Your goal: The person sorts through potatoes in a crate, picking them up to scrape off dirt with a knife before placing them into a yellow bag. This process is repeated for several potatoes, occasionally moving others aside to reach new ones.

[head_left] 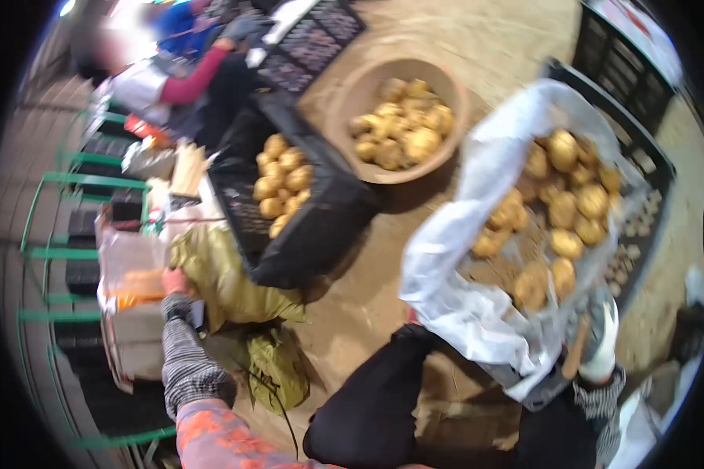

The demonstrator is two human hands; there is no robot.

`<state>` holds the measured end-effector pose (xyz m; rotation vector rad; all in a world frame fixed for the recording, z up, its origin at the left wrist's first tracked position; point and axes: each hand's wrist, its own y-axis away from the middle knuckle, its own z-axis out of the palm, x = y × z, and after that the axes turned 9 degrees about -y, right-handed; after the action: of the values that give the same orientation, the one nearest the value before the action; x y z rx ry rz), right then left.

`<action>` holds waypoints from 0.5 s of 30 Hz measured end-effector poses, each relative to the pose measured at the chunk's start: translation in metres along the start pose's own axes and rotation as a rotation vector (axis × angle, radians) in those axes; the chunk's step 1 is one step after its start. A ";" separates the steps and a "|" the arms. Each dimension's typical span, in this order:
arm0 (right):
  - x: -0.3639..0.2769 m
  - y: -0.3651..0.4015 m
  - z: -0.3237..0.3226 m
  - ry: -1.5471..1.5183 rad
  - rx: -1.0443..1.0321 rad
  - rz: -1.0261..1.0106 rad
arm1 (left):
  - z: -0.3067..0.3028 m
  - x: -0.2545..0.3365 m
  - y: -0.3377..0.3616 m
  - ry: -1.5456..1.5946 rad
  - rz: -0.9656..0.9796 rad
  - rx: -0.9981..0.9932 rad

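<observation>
At the lower right edge of the lined crate (pixel 648 219), the gloved right hand (pixel 601 336) is placed against a brown handle (pixel 576 349); whether that is grasped cannot be told. Potatoes (pixel 562 209) are held in this crate, inside a white liner (pixel 446 270) draped over its rim. The left hand (pixel 176 281) is stretched toward a pale boxy pile (pixel 137 340), beside a yellow-green sack (pixel 215 266); its grip cannot be made out. Between sack and liner, a strip of brown floor (pixel 360 301) is left open. Farther off, more potatoes are contained in a black-lined crate (pixel 328 223) and a round basin (pixel 340 117), set close together. Beyond, a second person (pixel 188 86) is seen.
</observation>
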<state>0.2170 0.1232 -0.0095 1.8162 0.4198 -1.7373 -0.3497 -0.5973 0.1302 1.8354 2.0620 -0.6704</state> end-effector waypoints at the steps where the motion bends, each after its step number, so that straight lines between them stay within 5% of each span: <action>1: 0.003 0.004 -0.006 0.244 0.038 -0.227 | 0.004 0.000 0.000 0.088 0.039 -0.029; 3: -0.039 -0.003 0.011 0.162 -0.033 -0.103 | -0.011 0.040 0.005 0.185 0.119 -0.085; 4: -0.059 -0.003 0.016 -0.297 -0.052 0.365 | -0.021 0.054 0.025 0.007 0.328 0.076; 5: -0.041 -0.003 0.012 -0.300 -0.079 0.295 | -0.032 0.061 0.051 -0.180 0.513 0.245; 6: -0.049 -0.003 0.018 -0.238 0.011 0.325 | -0.043 0.080 0.058 0.357 0.131 -0.236; 8: -0.030 -0.002 0.009 -0.133 -0.081 0.167 | -0.049 0.106 0.099 0.037 0.301 0.108; 9: -0.028 -0.003 0.012 -0.377 -0.029 0.315 | -0.060 0.119 0.113 -0.011 0.302 0.148; 11: -0.023 -0.003 0.012 -0.363 -0.058 0.265 | -0.074 0.131 0.112 -0.018 0.063 -0.111; 12: -0.024 -0.004 0.011 -0.351 -0.087 0.249 | -0.050 0.113 0.098 0.219 0.035 -0.148; 14: -0.032 -0.002 0.015 -0.345 -0.086 0.273 | -0.028 0.102 0.091 1.251 -0.091 -0.320; 15: -0.035 -0.003 0.017 -0.360 -0.084 0.287 | -0.052 0.120 0.101 1.253 -0.069 -0.245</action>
<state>0.1986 0.1210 0.0241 1.3872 0.0780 -1.7634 -0.2626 -0.4603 0.0983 2.2626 2.6414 0.9800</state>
